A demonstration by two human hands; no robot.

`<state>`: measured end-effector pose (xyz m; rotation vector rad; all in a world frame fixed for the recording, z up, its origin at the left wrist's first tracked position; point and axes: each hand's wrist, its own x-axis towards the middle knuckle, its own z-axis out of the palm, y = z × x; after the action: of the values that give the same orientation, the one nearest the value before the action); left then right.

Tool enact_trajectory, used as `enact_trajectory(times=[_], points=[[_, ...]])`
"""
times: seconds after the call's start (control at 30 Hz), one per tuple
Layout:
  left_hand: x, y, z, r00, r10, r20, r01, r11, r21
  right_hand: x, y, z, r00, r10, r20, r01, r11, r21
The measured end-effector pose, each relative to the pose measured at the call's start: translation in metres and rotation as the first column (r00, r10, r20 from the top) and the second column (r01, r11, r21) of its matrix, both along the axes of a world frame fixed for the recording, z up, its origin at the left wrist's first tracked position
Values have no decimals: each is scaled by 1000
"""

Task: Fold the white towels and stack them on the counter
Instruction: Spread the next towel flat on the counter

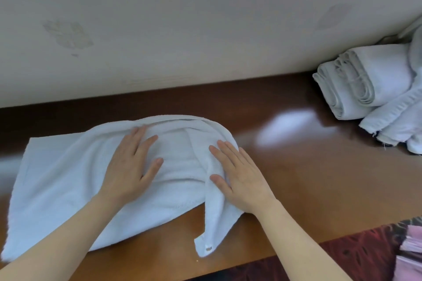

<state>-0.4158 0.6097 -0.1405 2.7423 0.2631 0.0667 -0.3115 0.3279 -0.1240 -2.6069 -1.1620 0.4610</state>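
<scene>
A white towel lies spread on the brown wooden counter, partly folded, with a rumpled right end and one corner hanging toward the front edge. My left hand rests flat on the towel's middle, fingers apart. My right hand presses flat on the towel's bunched right end, fingers apart. Neither hand grips the cloth. A pile of white towels, some rolled or folded, sits at the far right of the counter against the wall.
A pale wall runs along the back of the counter. Beyond the counter's front edge at the lower right lies a dark red patterned floor and something pink.
</scene>
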Motion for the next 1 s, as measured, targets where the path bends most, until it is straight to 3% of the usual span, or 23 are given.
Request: enact_trajectory(times=[0.07, 0.13, 0.23, 0.3, 0.43, 0.5, 0.6, 0.67, 0.73, 0.8, 0.87, 1.0], points=[[37, -33, 8, 989, -82, 125, 87, 995, -37, -8, 0, 1, 986, -151, -65, 159, 978, 132], [78, -67, 14, 966, -209, 155, 226, 969, -102, -22, -4, 0, 903, -415, -109, 429, 869, 246], [128, -107, 22, 904, -420, 83, 428, 886, -180, -44, -15, -3, 663, -749, -22, 717, 626, 306], [152, -126, 26, 833, -551, -47, 528, 818, -231, -59, -20, -1, 525, -851, -23, 831, 507, 228], [175, -145, 28, 689, -653, -314, 643, 751, -152, -82, -11, 2, 487, -867, -103, 873, 488, 15], [179, -150, 29, 651, -629, -426, 636, 758, -146, -82, -7, 5, 464, -856, -228, 881, 473, 18], [184, -154, 35, 624, -564, -541, 614, 782, -106, -69, -16, 19, 350, -813, -465, 929, 364, 63], [192, -156, 42, 599, -514, -615, 578, 808, -112, -54, -29, 33, 325, -778, -538, 941, 323, 101], [203, -158, 50, 576, -533, -620, 529, 821, -215, -32, -42, 46, 335, -752, -568, 940, 308, 147], [216, -160, 55, 624, -587, -516, 473, 809, -349, -5, -53, 55, 361, -735, -575, 932, 302, 199], [230, -163, 54, 741, -560, -370, 410, 814, -412, 27, -64, 56, 403, -742, -536, 915, 317, 249], [257, -173, 37, 948, -273, -162, 176, 878, -446, 82, -86, 44, 454, -804, -384, 885, 359, 296]])
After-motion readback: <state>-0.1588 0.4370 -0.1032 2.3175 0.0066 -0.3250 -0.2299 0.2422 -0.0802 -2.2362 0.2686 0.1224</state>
